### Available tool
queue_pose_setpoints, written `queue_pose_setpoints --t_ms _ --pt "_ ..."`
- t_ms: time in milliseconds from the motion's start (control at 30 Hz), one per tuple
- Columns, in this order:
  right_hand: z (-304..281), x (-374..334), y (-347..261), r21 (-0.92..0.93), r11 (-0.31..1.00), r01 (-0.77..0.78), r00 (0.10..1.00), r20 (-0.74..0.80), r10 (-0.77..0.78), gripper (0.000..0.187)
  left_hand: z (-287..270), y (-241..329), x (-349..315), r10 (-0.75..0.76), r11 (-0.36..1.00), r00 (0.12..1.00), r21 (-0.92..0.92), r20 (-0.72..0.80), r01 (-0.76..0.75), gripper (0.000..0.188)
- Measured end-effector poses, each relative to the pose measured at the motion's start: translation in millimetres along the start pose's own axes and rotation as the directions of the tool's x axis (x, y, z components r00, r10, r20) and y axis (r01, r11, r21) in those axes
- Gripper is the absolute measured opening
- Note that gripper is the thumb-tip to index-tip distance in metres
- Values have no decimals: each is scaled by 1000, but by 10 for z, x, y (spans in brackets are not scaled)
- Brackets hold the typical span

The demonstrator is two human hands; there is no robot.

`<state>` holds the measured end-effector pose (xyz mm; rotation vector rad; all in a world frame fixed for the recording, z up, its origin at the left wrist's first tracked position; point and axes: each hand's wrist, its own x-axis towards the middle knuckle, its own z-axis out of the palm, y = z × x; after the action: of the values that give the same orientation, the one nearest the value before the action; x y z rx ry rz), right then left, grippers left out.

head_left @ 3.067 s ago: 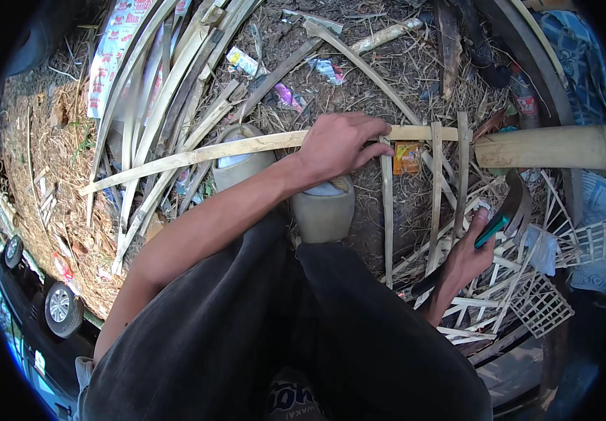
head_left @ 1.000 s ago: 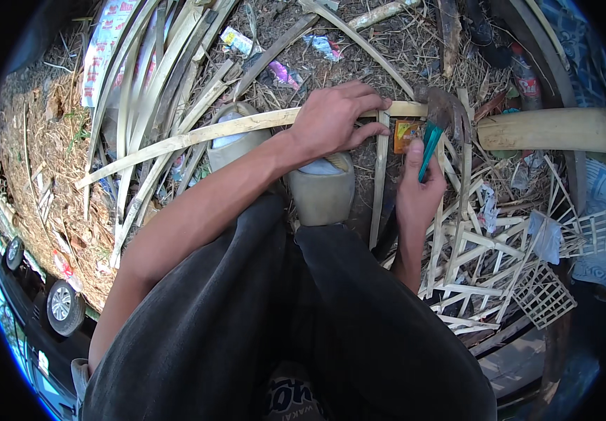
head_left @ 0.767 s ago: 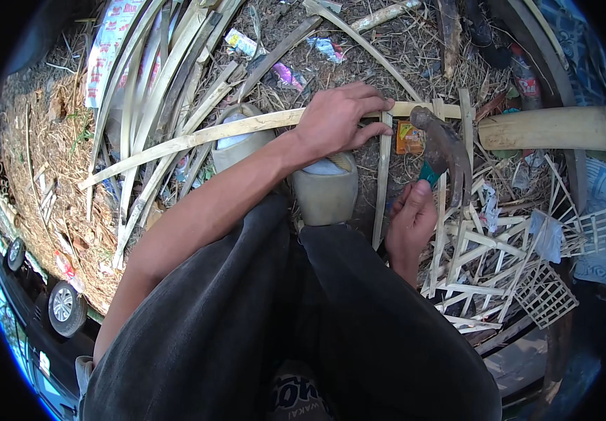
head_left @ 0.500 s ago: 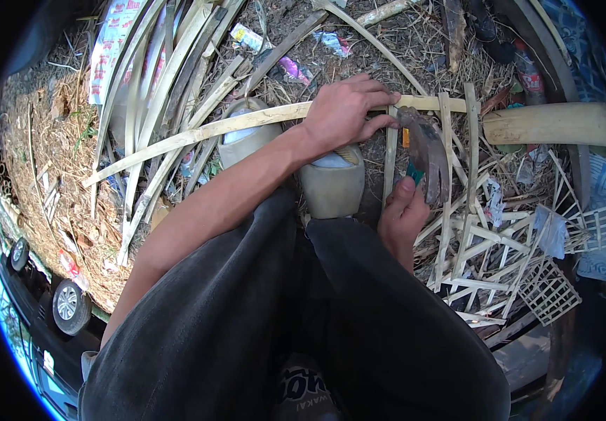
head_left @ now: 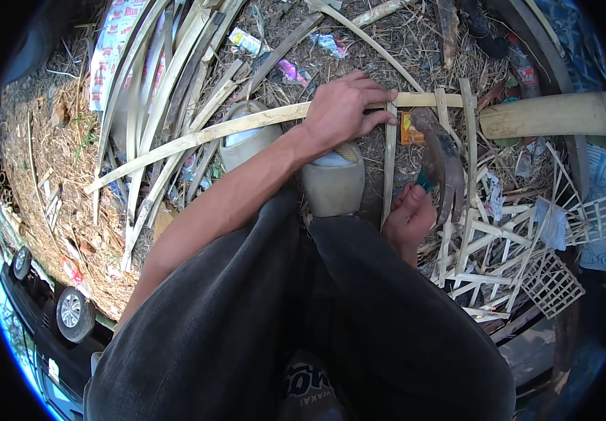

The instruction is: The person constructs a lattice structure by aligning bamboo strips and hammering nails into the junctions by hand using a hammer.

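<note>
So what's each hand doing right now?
Left hand: closed, holding the long strip where a short strip crosses it.
Right hand: closed, holding the hammer.

Green handle (head_left: 425,179); cream strip (head_left: 247,120)

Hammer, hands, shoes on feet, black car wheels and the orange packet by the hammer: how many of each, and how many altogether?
Hammer: 1
Left hand and right hand: 2
Left shoe and right shoe: 2
Upper wheel and lower wheel: 2
Orange packet: 1
Total: 8
</note>
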<state>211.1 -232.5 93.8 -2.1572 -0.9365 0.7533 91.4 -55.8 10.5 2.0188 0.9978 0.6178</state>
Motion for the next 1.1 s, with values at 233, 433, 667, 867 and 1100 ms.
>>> queue_pose_setpoints --t_ms 233,433,667,867,1100 --pt "-34 -76 189 119 992 51 998 23 -54 49 -7 16 -44 -32 997 999 76 27 30 39" --pt "19 -134 396 -51 995 88 994 64 -84 23 -1 1 5 -24 994 1000 107 15 22 37" --pt "28 38 -23 82 996 -30 999 -21 32 53 -30 -40 13 20 992 1000 123 16 -22 40" --pt "75 67 40 15 1000 -12 1000 -8 12 55 -34 14 -60 111 966 994 234 12 -110 44" --pt "254 177 138 -194 970 -147 989 -41 142 40 -31 -9 -94 138 954 990 271 -16 -128 46"
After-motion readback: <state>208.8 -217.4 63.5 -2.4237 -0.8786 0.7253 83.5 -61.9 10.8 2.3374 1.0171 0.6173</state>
